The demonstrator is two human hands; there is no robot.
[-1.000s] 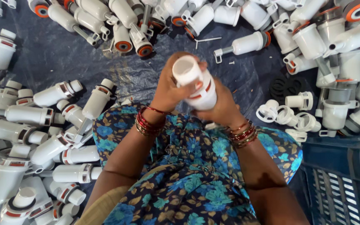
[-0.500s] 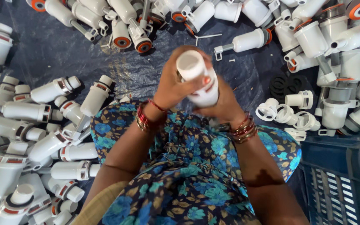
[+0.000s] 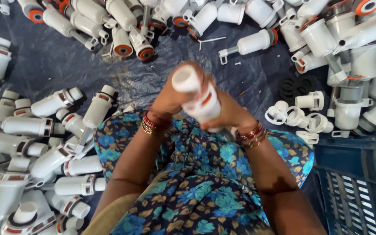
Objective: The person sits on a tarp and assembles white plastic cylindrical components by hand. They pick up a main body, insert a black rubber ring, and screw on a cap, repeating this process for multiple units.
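I hold a white plastic tube-shaped part [image 3: 196,98] with a red band upright over my lap, its round top end toward the camera. My left hand [image 3: 170,98] wraps its upper end from the left. My right hand [image 3: 225,114] grips its lower body from the right. Both wrists wear red and gold bangles. The part and both hands are motion-blurred. My lap is covered by blue floral cloth [image 3: 205,182].
Several white plastic parts with red rings lie piled at the left [image 3: 31,143] and along the top [image 3: 122,30]. White caps [image 3: 292,116] and black rubber rings [image 3: 294,87] lie at the right on a dark tarp [image 3: 53,69]. A blue crate [image 3: 353,196] sits at the lower right.
The held part has tilted and shifted slightly left, while both hands twisted around it. The view has drifted a little.
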